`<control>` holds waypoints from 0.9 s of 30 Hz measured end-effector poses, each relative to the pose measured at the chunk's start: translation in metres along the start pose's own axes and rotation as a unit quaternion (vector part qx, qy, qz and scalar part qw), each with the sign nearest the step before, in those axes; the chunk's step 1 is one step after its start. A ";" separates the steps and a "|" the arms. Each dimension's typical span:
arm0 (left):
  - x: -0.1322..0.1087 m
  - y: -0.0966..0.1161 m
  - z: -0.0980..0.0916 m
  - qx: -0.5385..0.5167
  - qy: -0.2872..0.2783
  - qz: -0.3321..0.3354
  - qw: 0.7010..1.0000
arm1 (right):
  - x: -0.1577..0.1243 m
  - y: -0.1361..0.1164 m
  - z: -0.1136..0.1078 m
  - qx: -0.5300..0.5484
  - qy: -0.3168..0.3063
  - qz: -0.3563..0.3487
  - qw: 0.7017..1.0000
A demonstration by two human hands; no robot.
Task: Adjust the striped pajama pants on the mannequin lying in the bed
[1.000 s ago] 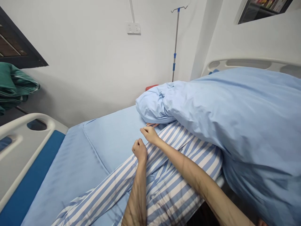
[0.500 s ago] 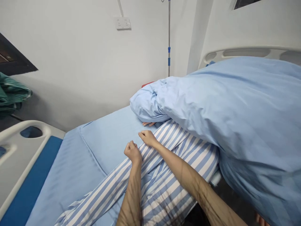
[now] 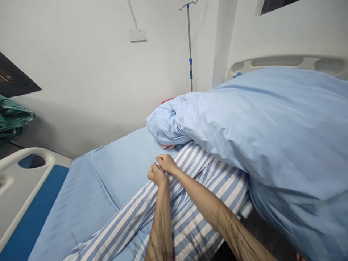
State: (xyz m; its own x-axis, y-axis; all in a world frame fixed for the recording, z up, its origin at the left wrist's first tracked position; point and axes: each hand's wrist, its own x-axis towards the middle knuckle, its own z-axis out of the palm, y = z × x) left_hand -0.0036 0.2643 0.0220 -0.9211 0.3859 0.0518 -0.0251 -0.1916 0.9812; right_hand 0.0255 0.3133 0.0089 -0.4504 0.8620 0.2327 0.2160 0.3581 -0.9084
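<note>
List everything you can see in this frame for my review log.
hospital bed: 1, white ends with a blue panel, filling the view
light blue bedsheet: 1, on the mattress
quilt: 1, light blue, bunched along the bed's right side
striped patient garment: 1, blue and white, lying on the sheet
IV pole: 1, silver and blue, beyond the bed
wall socket: 1, white, on the wall
green cloth: 1, far left
red item: 1, behind the quilt
another person's fingers: 1 set, under the quilt's edge
left hand: 1, closed on the garment
right hand: 1, closed on the garment
</note>
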 end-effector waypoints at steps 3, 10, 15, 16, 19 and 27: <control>0.001 -0.021 -0.002 0.064 -0.012 0.024 0.998 | 0.001 0.001 0.001 -0.014 0.009 0.005 1.000; 0.002 -0.021 -0.005 0.097 -0.039 0.034 0.994 | 0.002 -0.003 0.001 -0.005 0.016 0.038 0.999; 0.002 -0.022 -0.008 0.112 -0.056 0.067 0.990 | 0.008 -0.027 -0.016 -0.011 -0.014 -0.015 1.000; 0.003 -0.023 -0.008 0.113 -0.057 0.071 0.989 | 0.009 -0.030 -0.021 -0.017 -0.018 -0.040 0.999; 0.003 -0.023 -0.008 0.116 -0.062 0.068 0.989 | 0.011 -0.029 -0.034 -0.016 -0.006 -0.078 0.997; 0.001 -0.022 -0.007 0.130 -0.072 0.064 0.987 | 0.008 0.017 -0.033 -0.074 0.051 -0.015 0.996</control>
State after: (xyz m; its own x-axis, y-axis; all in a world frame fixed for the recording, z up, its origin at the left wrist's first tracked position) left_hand -0.0061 0.2628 -0.0006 -0.8446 0.5017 0.1868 0.2064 -0.0167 0.9783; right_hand 0.0547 0.3383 0.0066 -0.3694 0.8798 0.2991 0.3325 0.4257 -0.8416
